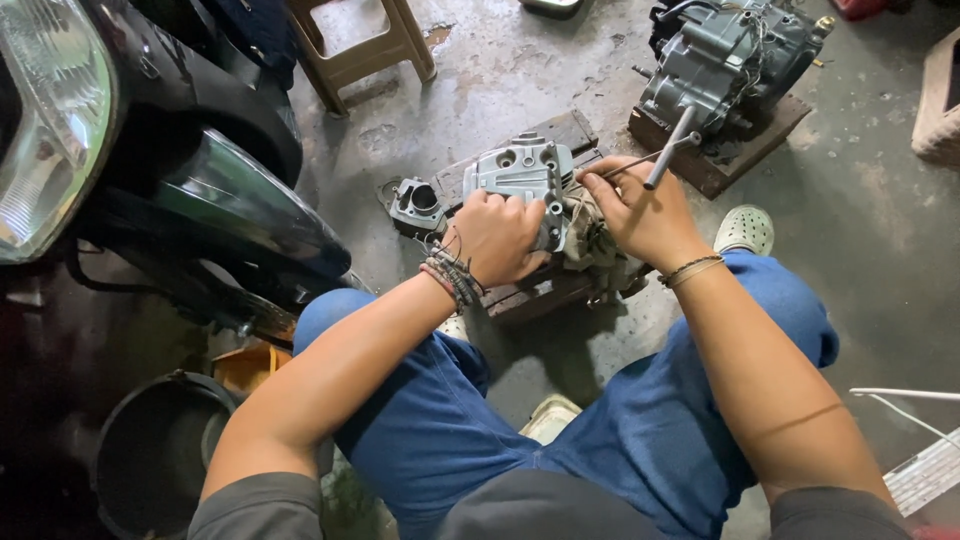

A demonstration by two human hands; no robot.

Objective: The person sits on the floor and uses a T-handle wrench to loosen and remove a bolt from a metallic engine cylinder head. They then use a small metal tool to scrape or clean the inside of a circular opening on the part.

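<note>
**Cylinder head steadied, T-wrench on the fastener**

Steadiness matters most at this point. My left hand [497, 235] lies curled over the grey cylinder head [520, 175], fingers wrapped down its near side and palm pressing it onto the engine beneath, which sits on a wooden block [545, 290] on the concrete floor [880, 230] between my knees. My right hand [640, 210] is closed around the thin shaft of a T-handle wrench [655, 155], pinching it low, near where the tip meets the right edge of the head; the crossbar stands up and away toward a second engine [725, 65] resting on its own wooden pallet [720, 165]. I cannot see the tip itself or whether it is fully seated, since my fingers hide it.

To do this well, I judge that the shaft should stay in line with the fastener, not leaning, so the socket does not slip and round the corners. Holding low gives me control of the tip but little leverage, so any real turning force belongs on the crossbar. The left hand's press should be straight down, keeping the head square against its seat rather than rocking it.

A separate cylinder part [418, 205] lies just beside the head on the left. A motorcycle [190, 170] stands close at my left, a dark bucket [160, 450] below it, and a plastic stool [360, 45] stands further off.
</note>
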